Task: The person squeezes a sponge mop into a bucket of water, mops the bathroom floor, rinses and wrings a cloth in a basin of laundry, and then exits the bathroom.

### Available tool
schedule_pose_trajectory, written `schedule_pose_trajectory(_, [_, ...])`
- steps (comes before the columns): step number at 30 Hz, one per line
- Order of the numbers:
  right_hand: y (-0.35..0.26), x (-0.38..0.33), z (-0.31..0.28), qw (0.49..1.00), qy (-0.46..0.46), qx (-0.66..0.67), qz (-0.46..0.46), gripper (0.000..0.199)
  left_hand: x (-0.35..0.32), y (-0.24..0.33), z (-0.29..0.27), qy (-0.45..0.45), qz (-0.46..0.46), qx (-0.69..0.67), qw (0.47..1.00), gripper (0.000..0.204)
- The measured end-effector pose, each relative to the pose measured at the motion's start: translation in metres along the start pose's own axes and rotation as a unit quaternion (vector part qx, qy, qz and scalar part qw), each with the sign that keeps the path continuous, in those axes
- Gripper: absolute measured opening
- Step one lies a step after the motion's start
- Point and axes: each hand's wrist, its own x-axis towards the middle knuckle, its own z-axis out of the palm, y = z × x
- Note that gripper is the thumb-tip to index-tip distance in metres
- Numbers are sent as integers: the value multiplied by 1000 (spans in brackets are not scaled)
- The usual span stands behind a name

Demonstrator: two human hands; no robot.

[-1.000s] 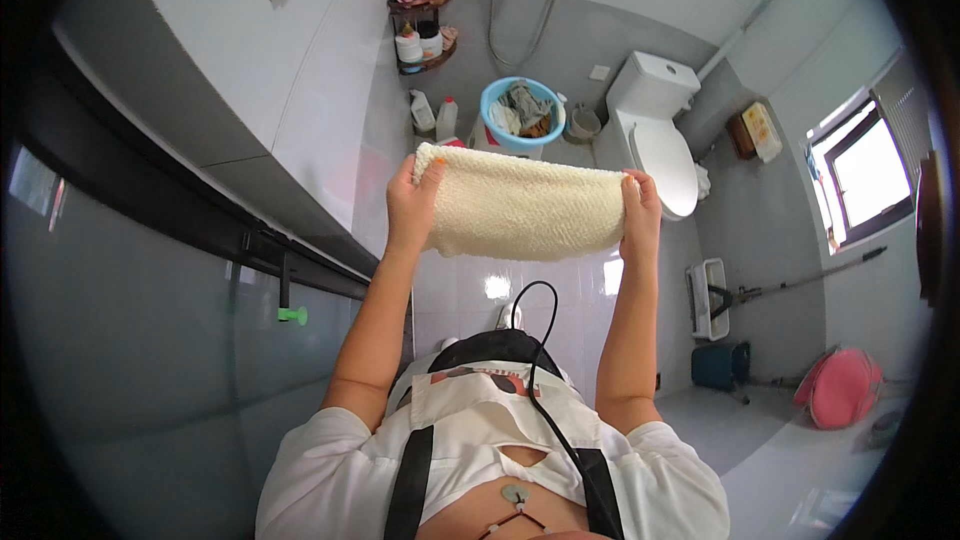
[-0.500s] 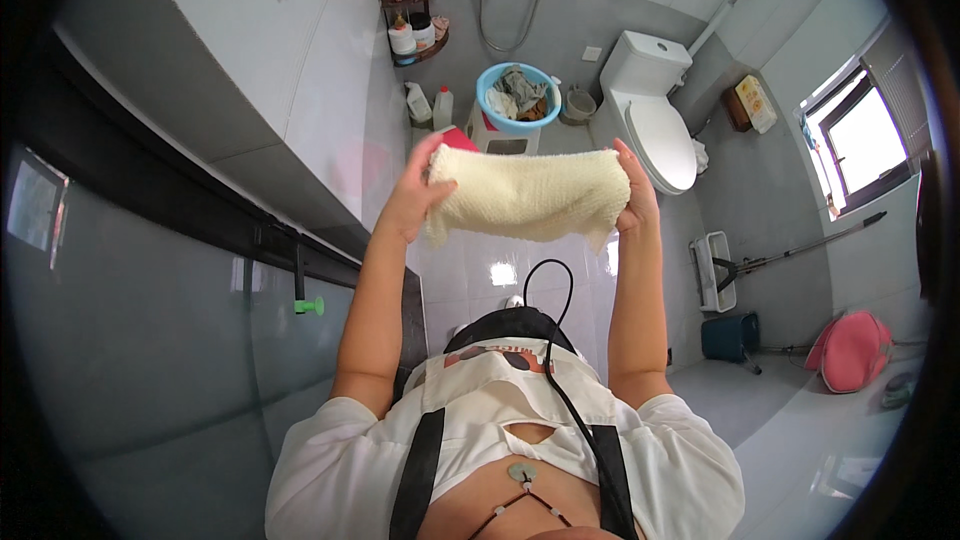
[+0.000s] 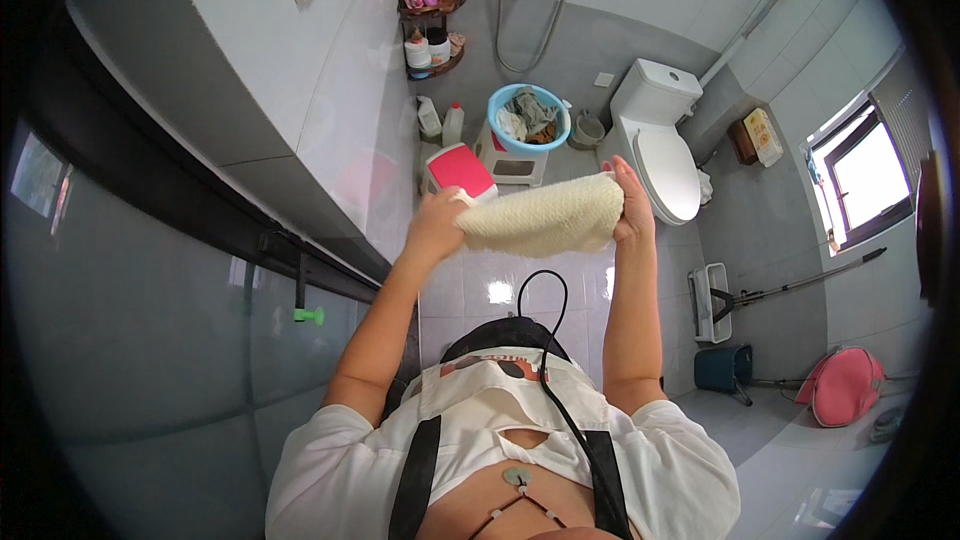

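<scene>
A cream-coloured textured towel (image 3: pixel 540 217) is stretched sideways between my two hands, folded into a narrow band. My left hand (image 3: pixel 437 224) is closed round its left end, with the cloth bunched at the fingers. At the other end my right hand (image 3: pixel 630 204) grips the towel, thumb and fingers pinching its edge. Beyond the towel stands a stool with a red top (image 3: pixel 462 171). Past it a light blue basin (image 3: pixel 519 148) full of crumpled clothes (image 3: pixel 530 112) rests on a white stool (image 3: pixel 513 168).
A white toilet (image 3: pixel 667 170) stands at the far right, with a grey bucket (image 3: pixel 587 130) beside it. Bottles (image 3: pixel 452 124) stand by the left wall under a corner shelf (image 3: pixel 437 68). A mop (image 3: pixel 800 277), a dark blue bin (image 3: pixel 723 367) and a pink bag (image 3: pixel 845 386) are on the right.
The towel has gone from a wide hanging sheet to a narrower, tauter band. My left hand has moved lower and inward, and the view has shifted, uncovering the red-topped stool.
</scene>
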Motion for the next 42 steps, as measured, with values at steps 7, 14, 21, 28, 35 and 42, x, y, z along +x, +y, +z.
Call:
schedule_pose_trajectory(7, [1, 17, -23, 998, 24, 46, 27, 28, 10, 23, -28, 67, -215, -753, 618, 36])
schedule_pose_trajectory(14, [14, 24, -43, 987, 13, -160, 7, 27, 43, 42, -20, 70, -217, -811, 539, 38])
schedule_pose_trajectory(21, [29, 32, -44, 873, -162, -456, -62, 70, 68, 62, -17, 69, -220, -789, 569, 41])
schedule_pose_trajectory(28, [5, 43, -12, 776, -267, -539, -191, 85, 102, 78, 16, -43, -193, -849, 490, 44])
schedule_pose_trajectory(35, [-7, 89, -56, 826, -116, -516, -194, 34, 138, 91, 35, -25, -184, -792, 582, 36])
schedule_pose_trajectory(42, [-27, 114, -61, 960, -90, -242, -111, 32, 156, 63, 93, -1, -334, -708, 622, 35])
